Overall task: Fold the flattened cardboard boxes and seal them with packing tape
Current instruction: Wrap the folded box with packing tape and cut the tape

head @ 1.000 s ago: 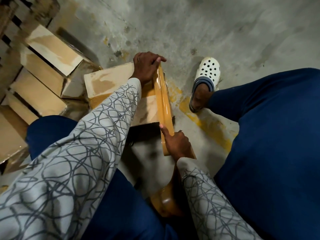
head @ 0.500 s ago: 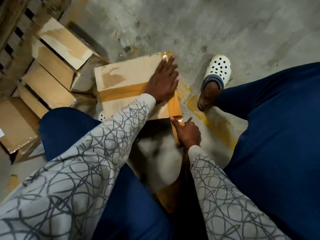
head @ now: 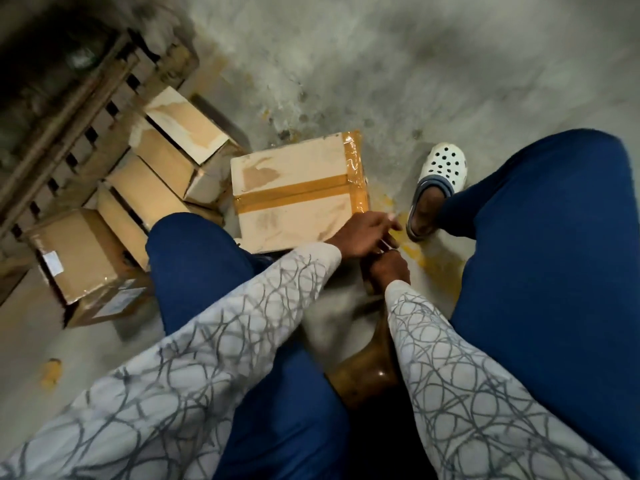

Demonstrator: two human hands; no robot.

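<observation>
A folded cardboard box (head: 287,188) lies on the floor between my knees. Brown packing tape (head: 294,194) runs across its top and down its right edge. My left hand (head: 363,232) sits at the box's near right corner, its fingers pinching the tape strip there. Just below it, my right hand (head: 389,270) is curled round the same strip, which runs down to the tape roll (head: 367,372) between my legs. Whether the right hand also holds a small tool is hidden.
Several more cardboard boxes (head: 162,168) are stacked at the left against a wooden pallet (head: 69,109). One labelled box (head: 79,258) stands nearest. My foot in a white clog (head: 440,171) rests right of the box on the concrete floor (head: 381,71).
My left hand slid from pressing tape on the box's top down to its near right corner. My right hand rose to meet it. The view shifted, showing more of the boxes at the left.
</observation>
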